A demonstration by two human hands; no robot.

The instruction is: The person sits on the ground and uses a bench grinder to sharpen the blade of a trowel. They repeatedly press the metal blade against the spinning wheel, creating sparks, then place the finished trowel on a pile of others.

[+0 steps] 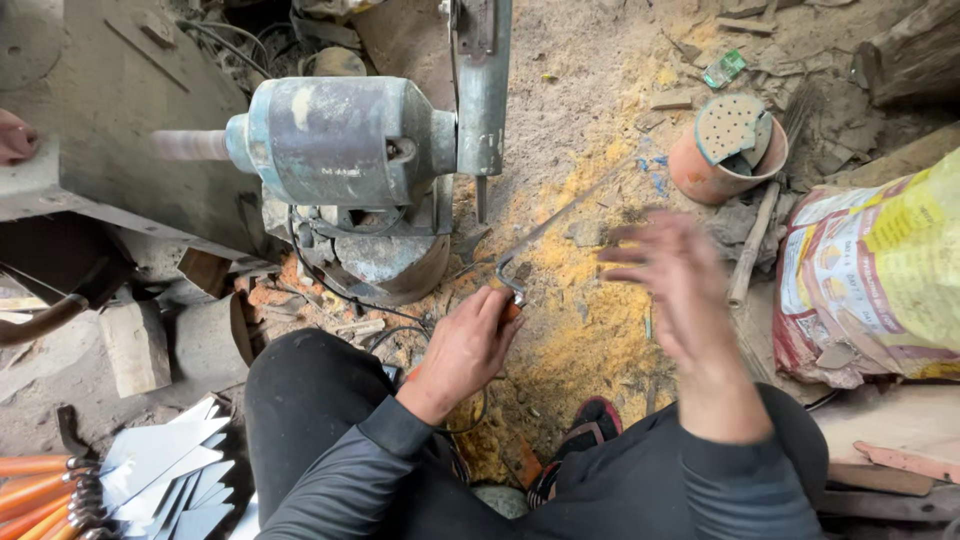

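Note:
My left hand (468,350) grips the orange handle end of a thin metal tool (560,220), whose long flat blade runs up and to the right over the yellow sawdust. A bent metal collar sits at the handle's top. My right hand (680,285) hovers above the ground to the right of the tool, fingers spread and blurred, holding nothing. A bench grinder motor (340,140) with a spindle sticking out to the left stands just beyond my left hand.
Orange-handled tools with flat metal blades (150,470) lie at lower left. A clay pot (725,150) with a perforated lid stands at upper right, a printed sack (880,270) at right. Another person's fingers (15,135) show at the left edge. Wood scraps and cables litter the ground.

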